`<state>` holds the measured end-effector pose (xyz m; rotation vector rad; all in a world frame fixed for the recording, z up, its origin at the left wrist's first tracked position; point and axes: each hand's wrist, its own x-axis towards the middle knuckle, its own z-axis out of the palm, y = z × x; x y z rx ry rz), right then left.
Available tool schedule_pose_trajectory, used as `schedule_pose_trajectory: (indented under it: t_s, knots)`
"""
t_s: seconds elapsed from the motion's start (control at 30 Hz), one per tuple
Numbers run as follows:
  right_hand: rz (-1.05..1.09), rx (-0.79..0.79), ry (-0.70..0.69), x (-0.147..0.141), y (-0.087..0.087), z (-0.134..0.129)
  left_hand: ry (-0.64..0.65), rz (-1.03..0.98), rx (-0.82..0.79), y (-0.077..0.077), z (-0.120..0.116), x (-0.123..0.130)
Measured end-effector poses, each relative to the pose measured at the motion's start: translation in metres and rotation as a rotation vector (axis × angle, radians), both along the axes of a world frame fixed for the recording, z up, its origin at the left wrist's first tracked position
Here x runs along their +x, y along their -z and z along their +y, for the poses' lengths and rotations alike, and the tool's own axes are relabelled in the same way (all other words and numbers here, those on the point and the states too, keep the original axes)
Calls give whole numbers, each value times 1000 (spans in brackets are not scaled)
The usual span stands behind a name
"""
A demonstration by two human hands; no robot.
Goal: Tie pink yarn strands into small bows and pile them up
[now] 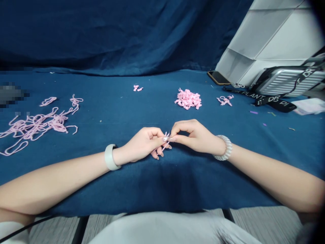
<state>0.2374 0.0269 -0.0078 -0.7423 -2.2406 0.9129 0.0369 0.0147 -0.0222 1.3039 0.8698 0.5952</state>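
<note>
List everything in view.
Yarn tangle: 1, pink, left.
Yarn loop: 1, pink, left.
Yarn pile: 1, pink, right.
Yarn bits: few, pink, back.
Knotted yarn: uncounted, pink, right.
Held yarn: uncounted, pink, between hands.
Phone: 1, black, right.
Case: 1, silver, right.
Strap: uncounted, black, right.
Scraps, sheets: several, mixed, right.
Panels: several, white, right.
Cloth: uncounted, blue, table, backdrop.
Blurred thing: 1, dark, left.
Floor: 1, grey, bottom.
Cord, bars: 3, black, bottom.
Wristbands: 2, pale, wrists.
Clothing: some, white, bottom.
Left hand, right hand: 2, bare, centre.

A: "Illumination?"
B: "Moderately bright, diffuse; soft shadow on the blue cloth [186,184] below the right hand [196,137], toward 6 o'clock."
A: "Defects?"
B: "Black vignetting at 2 and 4 o'clock; coarse pixelation at 9; edges stretched."
</note>
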Motion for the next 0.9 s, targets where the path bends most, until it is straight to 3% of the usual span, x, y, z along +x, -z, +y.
schedule_pose_trajectory:
  t_s: [0.27, 0.9]
  knots:
    - [186, 197, 47, -5, 12, -1, 87, -45, -17, 5, 3, -3]
    - [288, -21, 132, -11, 15, -1, 106, -6, -29, 2, 4, -4]
